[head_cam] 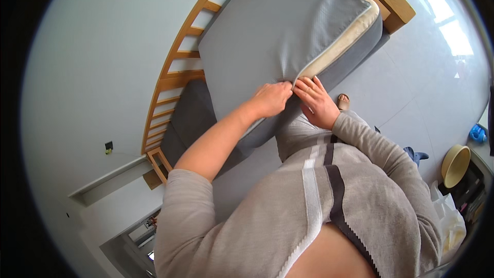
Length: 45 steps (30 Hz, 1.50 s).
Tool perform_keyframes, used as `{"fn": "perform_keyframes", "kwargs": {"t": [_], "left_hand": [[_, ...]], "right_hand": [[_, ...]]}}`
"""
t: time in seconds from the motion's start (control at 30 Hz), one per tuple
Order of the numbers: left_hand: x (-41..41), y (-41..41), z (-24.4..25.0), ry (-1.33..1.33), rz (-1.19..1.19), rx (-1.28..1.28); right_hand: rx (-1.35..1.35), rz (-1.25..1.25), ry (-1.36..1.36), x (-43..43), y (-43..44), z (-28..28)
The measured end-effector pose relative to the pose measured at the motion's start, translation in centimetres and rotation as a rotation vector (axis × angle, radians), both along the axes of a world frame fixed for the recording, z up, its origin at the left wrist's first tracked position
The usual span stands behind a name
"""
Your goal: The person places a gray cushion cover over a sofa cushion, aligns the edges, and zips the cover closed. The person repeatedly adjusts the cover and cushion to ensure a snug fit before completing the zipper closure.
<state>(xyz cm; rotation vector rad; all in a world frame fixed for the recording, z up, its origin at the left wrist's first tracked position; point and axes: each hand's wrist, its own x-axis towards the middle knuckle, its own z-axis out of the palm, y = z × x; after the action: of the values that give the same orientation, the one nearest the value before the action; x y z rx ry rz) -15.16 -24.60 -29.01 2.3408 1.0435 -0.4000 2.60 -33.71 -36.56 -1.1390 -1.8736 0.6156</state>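
A thick grey seat cushion [247, 34] lies before me on a wooden-framed sofa. Along its right side the fabric cover is parted, and the cream inner padding [335, 50] shows in a long strip. My left hand [272, 98] is closed on the upper edge of the cover, at the near end of this gap. Right beside it, my right hand [316, 100] has its fingers on the cover's edge and its thumb lower on the darker side panel [347, 60]. Whether a zip pull is between the fingers is hidden.
The slatted wooden sofa back [185, 54] stands along the wall, with another dark grey cushion [193, 116] nearer. A wooden armrest [401, 7] is at the far end. On the right are a yellow basin [456, 166], a blue bottle [477, 134] and a white plastic bag [449, 212].
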Motion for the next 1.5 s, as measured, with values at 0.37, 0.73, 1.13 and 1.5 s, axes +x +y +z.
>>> {"fn": "perform_keyframes", "kwargs": {"t": [0.37, 0.73, 1.13, 1.5], "left_hand": [[1.2, 3.4, -1.0, 0.005, 0.141, -0.21], [-0.3, 3.8, -4.0, -0.243, 0.302, -0.336], [0.4, 3.9, -2.8, -0.337, 0.363, -0.371], [0.6, 4.2, -3.9, -0.31, 0.345, -0.35]], "right_hand": [[-0.159, -0.077, 0.265, -2.2, 0.6, 1.4], [-0.298, -0.276, 0.343, -3.0, -0.9, 0.1], [-0.38, -0.309, 0.369, -4.7, 0.1, 1.7], [-0.211, -0.208, 0.216, -4.5, 1.0, 1.6]]}}
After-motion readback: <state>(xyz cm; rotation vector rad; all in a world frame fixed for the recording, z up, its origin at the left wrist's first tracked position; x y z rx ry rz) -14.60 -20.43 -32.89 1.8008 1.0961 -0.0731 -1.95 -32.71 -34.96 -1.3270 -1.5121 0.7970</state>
